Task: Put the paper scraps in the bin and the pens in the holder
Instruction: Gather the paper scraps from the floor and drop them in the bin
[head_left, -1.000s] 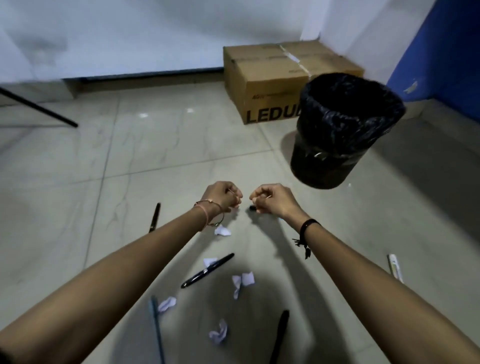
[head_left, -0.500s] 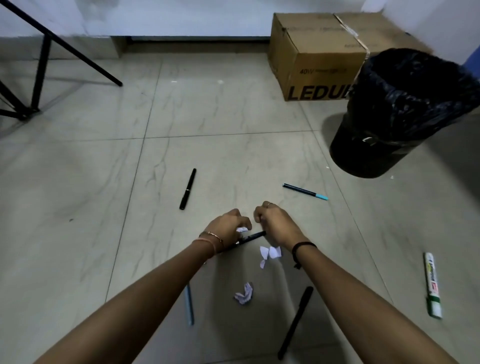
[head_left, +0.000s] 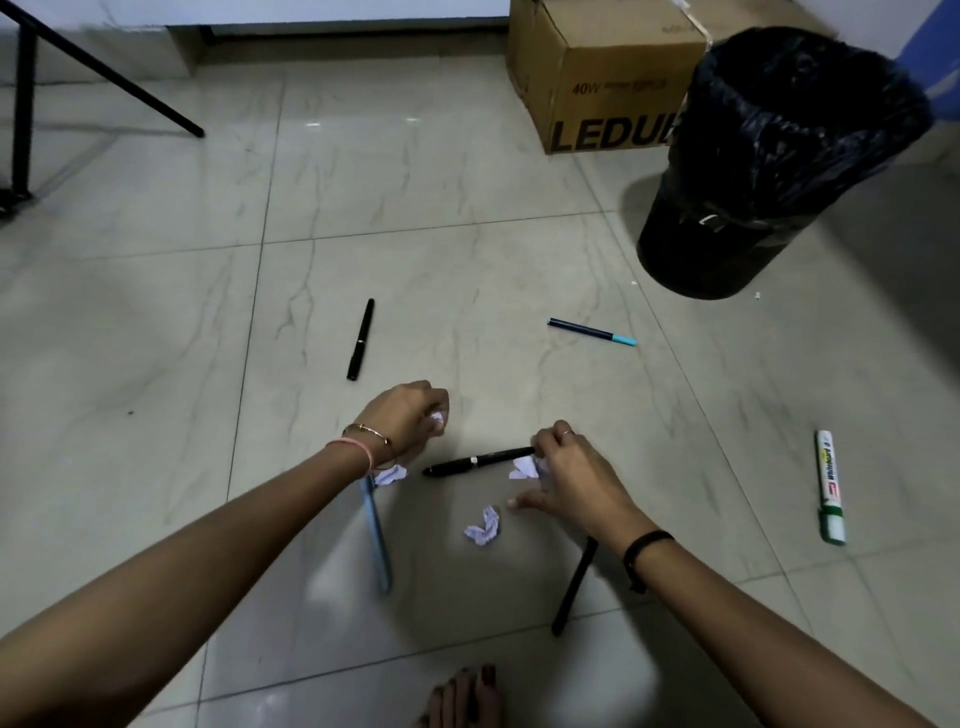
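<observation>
My left hand (head_left: 410, 415) is closed on a white paper scrap (head_left: 438, 419) just above the floor. My right hand (head_left: 571, 478) reaches down onto another scrap (head_left: 524, 467) beside a black pen (head_left: 475, 462); its fingers touch the scrap. More scraps lie at the left wrist (head_left: 390, 475) and between my arms (head_left: 483, 527). Other pens on the tiles: black (head_left: 361, 339), blue-tipped (head_left: 592, 331), light blue (head_left: 378, 535), black under my right forearm (head_left: 571, 592), and a whiteboard marker (head_left: 829, 486). The black-lined bin (head_left: 769, 166) stands far right. No holder is in view.
A cardboard box (head_left: 597, 73) sits behind the bin against the wall. Black stand legs (head_left: 104, 73) cross the far left. My toes (head_left: 462, 699) show at the bottom edge. Tiny white bits (head_left: 757, 295) lie near the bin's base.
My view tilted down and both hands dropped to the floor. The left hand has picked up a scrap and drawn away from the right, which shifted onto the scrap by the black pen.
</observation>
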